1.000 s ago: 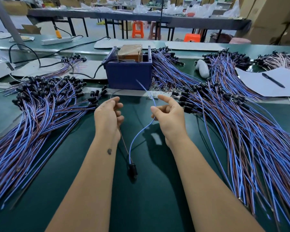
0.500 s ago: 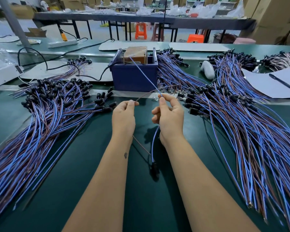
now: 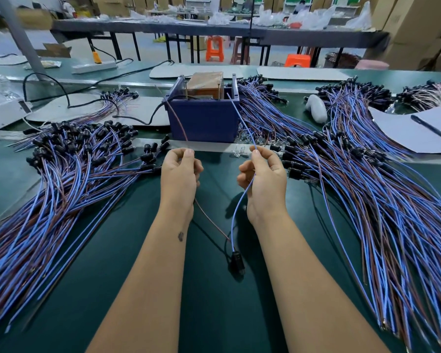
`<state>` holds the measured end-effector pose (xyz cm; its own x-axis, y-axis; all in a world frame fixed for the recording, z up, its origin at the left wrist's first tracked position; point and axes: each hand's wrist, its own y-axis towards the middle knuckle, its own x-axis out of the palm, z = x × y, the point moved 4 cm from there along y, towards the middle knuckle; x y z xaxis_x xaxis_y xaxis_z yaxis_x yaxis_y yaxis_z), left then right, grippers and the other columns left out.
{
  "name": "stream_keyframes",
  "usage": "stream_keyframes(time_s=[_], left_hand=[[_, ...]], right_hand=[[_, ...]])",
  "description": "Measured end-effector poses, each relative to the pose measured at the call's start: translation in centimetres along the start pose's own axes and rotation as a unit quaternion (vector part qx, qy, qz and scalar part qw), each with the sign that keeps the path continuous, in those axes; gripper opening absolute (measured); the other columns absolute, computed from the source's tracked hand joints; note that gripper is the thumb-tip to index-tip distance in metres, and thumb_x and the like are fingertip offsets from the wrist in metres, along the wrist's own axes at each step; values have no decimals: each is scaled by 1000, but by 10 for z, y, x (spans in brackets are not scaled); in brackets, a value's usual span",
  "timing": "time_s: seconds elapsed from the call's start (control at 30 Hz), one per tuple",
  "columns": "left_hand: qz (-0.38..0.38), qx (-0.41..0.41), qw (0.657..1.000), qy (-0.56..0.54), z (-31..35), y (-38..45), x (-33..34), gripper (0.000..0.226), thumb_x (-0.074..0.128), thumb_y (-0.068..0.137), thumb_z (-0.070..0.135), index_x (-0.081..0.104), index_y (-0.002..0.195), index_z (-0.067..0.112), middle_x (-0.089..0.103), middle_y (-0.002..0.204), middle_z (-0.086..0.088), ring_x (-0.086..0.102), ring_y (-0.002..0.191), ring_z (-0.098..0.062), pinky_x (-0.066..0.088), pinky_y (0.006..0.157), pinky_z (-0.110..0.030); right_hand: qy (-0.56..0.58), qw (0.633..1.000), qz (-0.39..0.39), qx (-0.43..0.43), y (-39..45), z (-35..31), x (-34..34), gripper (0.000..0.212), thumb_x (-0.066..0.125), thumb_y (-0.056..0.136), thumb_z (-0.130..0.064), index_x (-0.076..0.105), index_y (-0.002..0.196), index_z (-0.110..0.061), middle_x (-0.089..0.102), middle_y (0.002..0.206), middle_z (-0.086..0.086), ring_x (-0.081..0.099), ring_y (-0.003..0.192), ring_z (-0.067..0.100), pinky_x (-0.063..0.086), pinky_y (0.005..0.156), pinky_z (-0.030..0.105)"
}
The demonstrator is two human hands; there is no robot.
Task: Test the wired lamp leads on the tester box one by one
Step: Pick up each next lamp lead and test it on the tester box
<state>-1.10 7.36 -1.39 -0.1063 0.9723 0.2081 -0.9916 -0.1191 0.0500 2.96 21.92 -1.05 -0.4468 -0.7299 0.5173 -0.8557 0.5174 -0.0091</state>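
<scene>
Left hand (image 3: pixel 180 171) pinches brown wire (image 3: pixel 175 115), right hand (image 3: pixel 262 174) blue wire (image 3: pixel 242 121), tips near the 12 o'clock tester box (image 3: pixel 204 121); probably loads untested.

Dark blue tester box (image 3: pixel 204 121), one brown lead (image 3: pixel 175 115), one light-blue lead (image 3: pixel 239 115), green tabletop (image 3: pixel 138 250).

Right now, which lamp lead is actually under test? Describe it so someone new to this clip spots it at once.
Start at the blue tester box mid-bench. Just in front, the left hand pinches a brown wire and the right hand a blue wire; both join at one black lamp socket between the forearms. Unlike the heaped bundles either side, this lead lies alone.
</scene>
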Motion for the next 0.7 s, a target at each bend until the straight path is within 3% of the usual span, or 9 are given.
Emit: stream_keyframes(time_s=[0.7], left_hand=[[31, 0, 997, 72, 2, 2, -7, 19, 51, 101, 20, 61, 85, 22, 61, 54, 12, 35, 44, -4, 31, 53, -25]], right_hand=[[-83, 995, -48, -19, -6, -2, 5, 13, 56, 99, -14, 67, 97, -21, 59, 60, -3, 56, 56, 7, 49, 53, 19]])
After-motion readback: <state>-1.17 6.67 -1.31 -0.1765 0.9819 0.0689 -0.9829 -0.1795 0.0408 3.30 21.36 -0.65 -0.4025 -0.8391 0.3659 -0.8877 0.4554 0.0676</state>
